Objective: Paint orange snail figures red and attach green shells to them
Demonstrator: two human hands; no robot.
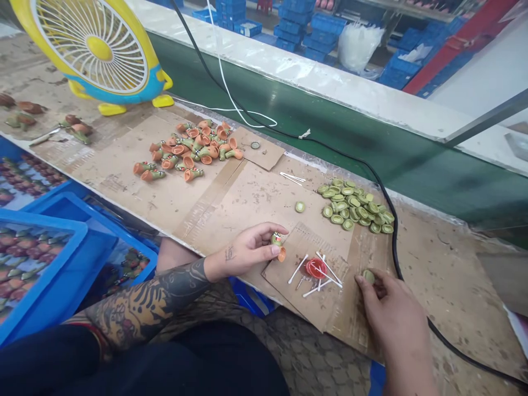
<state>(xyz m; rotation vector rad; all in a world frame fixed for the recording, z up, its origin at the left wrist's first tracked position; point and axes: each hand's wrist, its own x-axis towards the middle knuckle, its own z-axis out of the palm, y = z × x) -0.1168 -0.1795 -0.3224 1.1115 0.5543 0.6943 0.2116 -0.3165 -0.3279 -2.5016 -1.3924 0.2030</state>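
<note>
Two hands are seen: one moulded orange-and-green piece (279, 240) is held by the left hand (247, 250), and one green bottle cap (368, 276) by the right hand (391, 300). One more green cap (300, 206) lies alone, and roughly forty are counted in a heap (352, 202). About two dozen orange pieces (185, 151) are piled on the worktop (454, 264). One silver cap (255, 144), one red lid (315, 268) and one fan (93, 47) are seen. About five white sticks (315, 275) are counted around the lid, three more (292, 177) lie apart, and at least three blue crates (45, 275) are counted.
</note>
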